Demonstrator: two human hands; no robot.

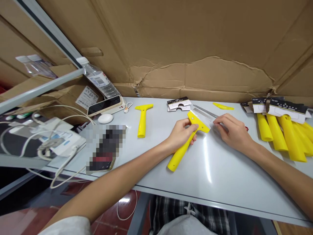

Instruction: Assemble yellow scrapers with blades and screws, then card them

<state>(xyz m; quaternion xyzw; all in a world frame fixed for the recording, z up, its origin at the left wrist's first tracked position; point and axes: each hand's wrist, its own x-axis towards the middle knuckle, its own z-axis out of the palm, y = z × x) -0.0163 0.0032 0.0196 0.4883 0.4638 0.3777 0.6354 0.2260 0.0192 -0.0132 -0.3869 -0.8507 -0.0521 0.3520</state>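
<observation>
My left hand [182, 134] is wrapped round a yellow scraper [182, 151] near its wide head, with the handle slanting down toward the table's front edge. Two small screws show on that head, and a clear or shiny strip lies along its far edge. Just right of it, my right hand [232, 132] has thumb and fingers drawn together; what they pinch, if anything, is too small to tell. A thin metal rod [206, 110] runs toward this hand, and a bit of red shows beyond the hand. Thin metal strips [202, 115] lie beside the rod.
Another yellow scraper [142, 122] lies left, a loose yellow head piece [223, 106] at the back. Printed cards [179, 103] lie near the cardboard wall. Several carded yellow handles [276, 130] are piled right. Phones [105, 106], cables [58, 137] and a water bottle [100, 80] crowd the left.
</observation>
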